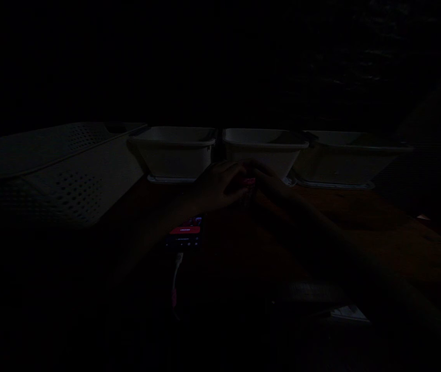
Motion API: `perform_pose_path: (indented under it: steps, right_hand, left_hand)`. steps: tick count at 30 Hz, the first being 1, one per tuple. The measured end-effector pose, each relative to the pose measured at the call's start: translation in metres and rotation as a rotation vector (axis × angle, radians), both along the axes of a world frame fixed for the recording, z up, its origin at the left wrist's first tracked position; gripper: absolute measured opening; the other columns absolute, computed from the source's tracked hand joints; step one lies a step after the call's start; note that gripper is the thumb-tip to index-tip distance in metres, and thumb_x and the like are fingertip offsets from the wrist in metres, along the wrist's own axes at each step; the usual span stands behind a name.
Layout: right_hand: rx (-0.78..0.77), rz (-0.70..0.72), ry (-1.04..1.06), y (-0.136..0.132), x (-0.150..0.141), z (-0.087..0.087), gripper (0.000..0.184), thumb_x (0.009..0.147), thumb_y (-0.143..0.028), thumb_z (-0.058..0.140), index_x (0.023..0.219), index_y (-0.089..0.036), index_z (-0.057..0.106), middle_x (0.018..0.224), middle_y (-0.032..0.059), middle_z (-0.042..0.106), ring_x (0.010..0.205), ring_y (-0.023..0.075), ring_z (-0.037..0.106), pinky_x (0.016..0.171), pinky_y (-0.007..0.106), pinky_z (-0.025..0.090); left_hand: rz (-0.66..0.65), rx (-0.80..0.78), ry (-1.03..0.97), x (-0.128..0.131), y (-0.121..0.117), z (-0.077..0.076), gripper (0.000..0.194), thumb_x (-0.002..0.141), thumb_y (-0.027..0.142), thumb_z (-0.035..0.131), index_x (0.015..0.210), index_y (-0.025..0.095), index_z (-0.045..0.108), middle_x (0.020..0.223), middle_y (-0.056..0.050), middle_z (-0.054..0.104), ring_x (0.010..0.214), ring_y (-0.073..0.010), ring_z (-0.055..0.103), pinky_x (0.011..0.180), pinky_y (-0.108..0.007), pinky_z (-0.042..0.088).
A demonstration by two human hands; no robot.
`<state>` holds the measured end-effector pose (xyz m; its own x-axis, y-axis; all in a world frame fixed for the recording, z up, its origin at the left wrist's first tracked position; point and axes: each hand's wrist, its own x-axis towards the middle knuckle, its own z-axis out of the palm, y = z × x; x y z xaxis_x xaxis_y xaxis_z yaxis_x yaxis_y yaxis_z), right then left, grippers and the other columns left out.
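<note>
The scene is very dark. My left hand and my right hand meet over a wooden table, just in front of the middle white bin. Both hands have their fingers curled around a small reddish object held between them; I cannot make out what it is. A phone with a lit red screen lies on the table under my left wrist, with a white cable running from it toward me.
Three white rectangular bins stand in a row at the table's far side: left, middle, right. A large perforated white basket lies at the left. Something pale and flat rests near the front edge.
</note>
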<state>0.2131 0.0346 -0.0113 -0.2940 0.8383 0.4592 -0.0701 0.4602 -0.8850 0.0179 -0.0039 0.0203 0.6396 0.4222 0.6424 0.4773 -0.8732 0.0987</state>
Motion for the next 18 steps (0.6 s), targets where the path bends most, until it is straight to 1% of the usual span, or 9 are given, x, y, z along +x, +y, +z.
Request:
perform_pose_path:
  steps: [3,7,12,18]
  right_hand:
    - [0.021,-0.01,-0.016,0.0006,0.0002,-0.0001,0.033,0.074,-0.046,0.066,0.098,-0.023,0.066,0.104,0.0036,0.069,0.104,0.0228,0.062,0.1,0.041,0.047]
    - [0.028,-0.023,-0.011,0.002,0.0003,-0.0007,0.031,0.075,-0.042,0.064,0.099,-0.021,0.066,0.103,0.0033,0.069,0.102,0.021,0.062,0.099,0.038,0.047]
    - [0.044,-0.004,0.001,0.0035,0.0007,-0.0025,0.027,0.077,-0.039,0.064,0.098,-0.022,0.067,0.102,0.003,0.068,0.101,0.0196,0.062,0.097,0.036,0.048]
    - [0.008,0.02,0.023,0.0005,0.001,-0.0013,0.026,0.077,-0.04,0.066,0.095,-0.022,0.067,0.099,0.0026,0.067,0.097,0.0191,0.061,0.096,0.036,0.048]
  left_hand:
    - [-0.005,0.009,-0.014,0.001,0.0,-0.0012,0.035,0.089,0.031,0.065,0.119,0.013,0.059,0.13,-0.014,0.061,0.122,-0.0256,0.058,0.102,-0.039,0.049]
    - [-0.01,-0.009,-0.023,0.002,0.0006,-0.0025,0.034,0.089,0.028,0.065,0.119,0.014,0.06,0.131,-0.013,0.061,0.12,-0.0237,0.06,0.099,-0.036,0.051]
    - [-0.009,-0.018,-0.024,0.0016,0.0007,-0.0036,0.034,0.089,0.027,0.064,0.12,0.015,0.059,0.131,-0.012,0.06,0.124,-0.0237,0.057,0.101,-0.037,0.05]
    - [-0.016,-0.001,-0.038,0.0012,0.0024,-0.0064,0.037,0.089,0.028,0.065,0.122,0.014,0.057,0.131,-0.013,0.06,0.124,-0.0235,0.057,0.101,-0.036,0.05]
